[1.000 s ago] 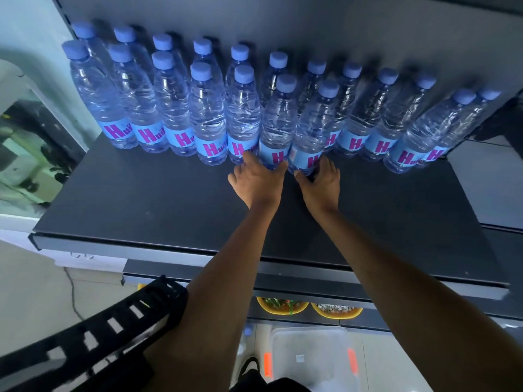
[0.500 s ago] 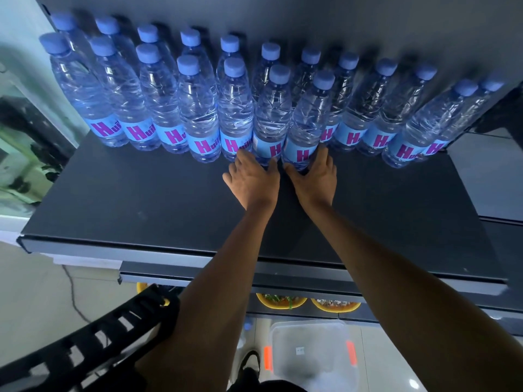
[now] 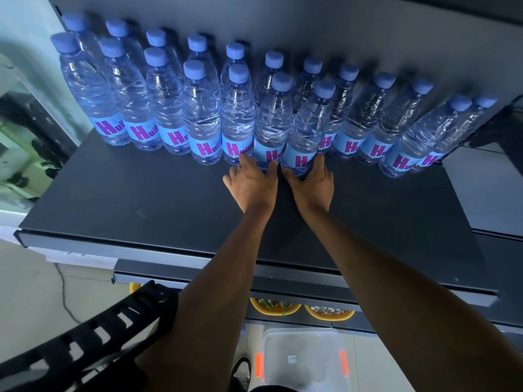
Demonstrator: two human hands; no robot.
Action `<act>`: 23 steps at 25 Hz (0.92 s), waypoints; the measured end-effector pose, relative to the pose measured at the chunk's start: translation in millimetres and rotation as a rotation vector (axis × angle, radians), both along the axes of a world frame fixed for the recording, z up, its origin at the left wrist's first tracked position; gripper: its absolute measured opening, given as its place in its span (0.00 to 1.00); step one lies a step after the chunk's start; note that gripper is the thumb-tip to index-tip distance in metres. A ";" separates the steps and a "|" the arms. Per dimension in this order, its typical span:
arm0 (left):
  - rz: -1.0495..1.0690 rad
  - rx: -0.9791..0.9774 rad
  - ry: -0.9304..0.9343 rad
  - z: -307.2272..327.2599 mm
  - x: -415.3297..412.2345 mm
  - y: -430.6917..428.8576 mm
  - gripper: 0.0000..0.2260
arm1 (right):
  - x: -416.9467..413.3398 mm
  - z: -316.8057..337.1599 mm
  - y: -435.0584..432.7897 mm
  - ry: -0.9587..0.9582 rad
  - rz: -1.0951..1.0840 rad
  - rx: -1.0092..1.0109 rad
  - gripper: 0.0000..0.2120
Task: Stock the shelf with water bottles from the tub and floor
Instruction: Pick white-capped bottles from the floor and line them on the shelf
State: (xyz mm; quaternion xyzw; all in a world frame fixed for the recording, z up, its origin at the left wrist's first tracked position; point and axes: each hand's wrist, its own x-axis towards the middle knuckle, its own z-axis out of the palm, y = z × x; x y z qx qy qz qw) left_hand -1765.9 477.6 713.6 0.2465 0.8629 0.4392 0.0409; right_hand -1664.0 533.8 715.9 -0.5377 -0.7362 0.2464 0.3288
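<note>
Two rows of clear water bottles with blue caps and blue "H" labels stand along the back of a dark shelf [image 3: 141, 199]. My left hand [image 3: 252, 185] holds the base of one front-row water bottle [image 3: 273, 120] between thumb and fingers. Beside it, my right hand [image 3: 311, 185] cups the base of the neighbouring front-row water bottle [image 3: 310, 128] the same way. Both bottles stand upright on the shelf, touching each other. A clear plastic tub [image 3: 302, 360] with orange latches sits on the floor below; its contents are unclear.
The front half of the shelf is bare. A black slotted crate [image 3: 85, 343] is at the lower left by my left arm. Two yellow bowls [image 3: 274, 306] sit on a lower shelf. A second shelf panel [image 3: 486, 193] adjoins on the right.
Both hands stay at the bases of the same two front-row bottles. The view has shifted slightly; the bottles stand a little closer to the back row.
</note>
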 end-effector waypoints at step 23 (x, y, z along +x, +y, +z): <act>-0.150 0.111 -0.144 8.9 -1.7 -34.2 0.15 | 9.8 6.4 4.5 0.100 0.141 -0.182 0.26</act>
